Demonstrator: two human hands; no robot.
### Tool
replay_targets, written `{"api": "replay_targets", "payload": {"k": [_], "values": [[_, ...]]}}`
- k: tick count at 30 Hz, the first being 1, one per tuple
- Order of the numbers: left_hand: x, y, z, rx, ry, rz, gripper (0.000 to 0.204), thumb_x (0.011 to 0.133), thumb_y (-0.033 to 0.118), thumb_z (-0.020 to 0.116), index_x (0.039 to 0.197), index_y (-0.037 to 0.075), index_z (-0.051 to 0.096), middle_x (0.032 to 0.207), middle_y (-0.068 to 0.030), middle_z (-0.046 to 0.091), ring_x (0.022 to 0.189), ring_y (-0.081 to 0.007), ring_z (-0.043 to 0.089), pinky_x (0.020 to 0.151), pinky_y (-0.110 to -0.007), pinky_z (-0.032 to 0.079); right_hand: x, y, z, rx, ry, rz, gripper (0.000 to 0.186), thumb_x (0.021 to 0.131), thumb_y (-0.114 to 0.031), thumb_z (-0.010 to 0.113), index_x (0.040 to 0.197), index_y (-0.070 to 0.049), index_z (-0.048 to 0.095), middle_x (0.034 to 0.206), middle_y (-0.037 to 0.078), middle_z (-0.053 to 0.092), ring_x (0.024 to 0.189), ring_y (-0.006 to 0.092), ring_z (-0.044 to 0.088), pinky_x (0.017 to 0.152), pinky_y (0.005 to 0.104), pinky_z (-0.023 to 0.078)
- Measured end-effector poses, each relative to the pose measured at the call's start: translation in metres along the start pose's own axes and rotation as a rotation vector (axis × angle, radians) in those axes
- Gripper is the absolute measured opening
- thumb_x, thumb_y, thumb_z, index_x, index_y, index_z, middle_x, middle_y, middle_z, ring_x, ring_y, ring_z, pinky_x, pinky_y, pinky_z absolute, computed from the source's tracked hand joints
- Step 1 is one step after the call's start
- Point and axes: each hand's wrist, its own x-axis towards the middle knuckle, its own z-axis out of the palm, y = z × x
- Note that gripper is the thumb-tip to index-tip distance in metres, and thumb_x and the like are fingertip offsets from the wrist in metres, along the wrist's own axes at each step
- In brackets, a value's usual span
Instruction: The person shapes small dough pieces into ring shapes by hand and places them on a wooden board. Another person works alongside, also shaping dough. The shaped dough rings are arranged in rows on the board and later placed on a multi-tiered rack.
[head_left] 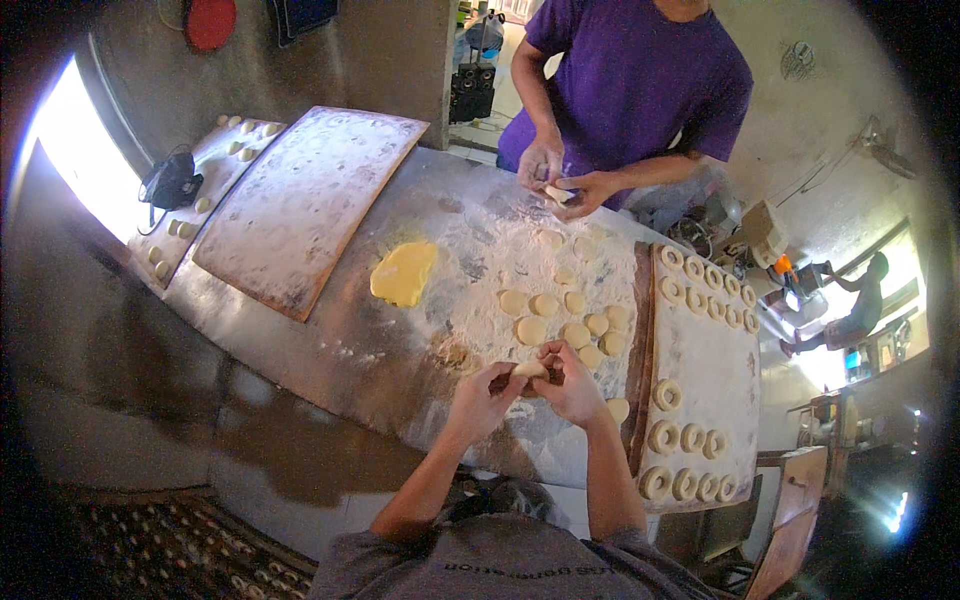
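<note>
over there the person's bare forearms (425, 487) reach forward, angled inward; the left hand (483, 400) and the right hand (572, 392) face each other, close together, fingers (555, 352) bent into a pinch, wrists (459, 433) apart.

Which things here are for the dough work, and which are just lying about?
Seems for the dough work:
small pale dough piece in left hand and right hand
round pale dough pieces
pale dough rings
floured rectangular board

Probably just lying about:
black bulky object, far left
flat, rounded red thing hanging up
</note>
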Motion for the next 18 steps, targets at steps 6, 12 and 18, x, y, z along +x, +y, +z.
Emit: {"api": "replay_targets", "payload": {"k": [6, 12, 18], "values": [[0.015, 0.024, -0.018, 0.139, 0.007, 0.075, 0.035, 0.074, 0.002, 0.071, 0.107, 0.002, 0.061, 0.097, -0.0162, 0.062, 0.084, -0.029, 0.064, 0.074, -0.037, 0.051, 0.029, -0.012, 0.045, -0.588, 0.517, -0.284, 0.046, 0.083, -0.008, 0.066, 0.123, -0.006, 0.044, 0.097, 0.004, 0.056, 0.093, 0.0174, 0.056, 0.082, 0.0337, 0.047], [0.02, 0.009, 0.011, 0.205, 0.389, 0.359, 0.03, 0.076, -0.003, 0.066, 0.106, 0.004, 0.062, 0.106, -0.0143, 0.056, 0.104, -0.035, 0.054, 0.092, -0.045, 0.044, 0.0, -0.018, 0.024, 0.668, -0.154, -0.099, 0.042, 0.086, -0.01, 0.057, 0.126, -0.004, 0.043, 0.107, 0.007, 0.06, 0.1, 0.0185, 0.058, 0.085, 0.0334, 0.047], [0.007, -0.003, 0.041, -0.252, 0.142, 0.274, 0.026, 0.083, 0.009, 0.062, 0.108, 0.005, 0.058, 0.104, -0.0125, 0.056, 0.104, -0.0318, 0.052, 0.091, -0.046, 0.042, -0.015, 0.033, 0.011, 0.229, 0.39, -0.217, 0.039, 0.086, -0.016, 0.046, 0.123, -0.005, 0.049, 0.087, 0.005, 0.061, 0.077, 0.0123, 0.058, 0.073, 0.0286, 0.048]]}}
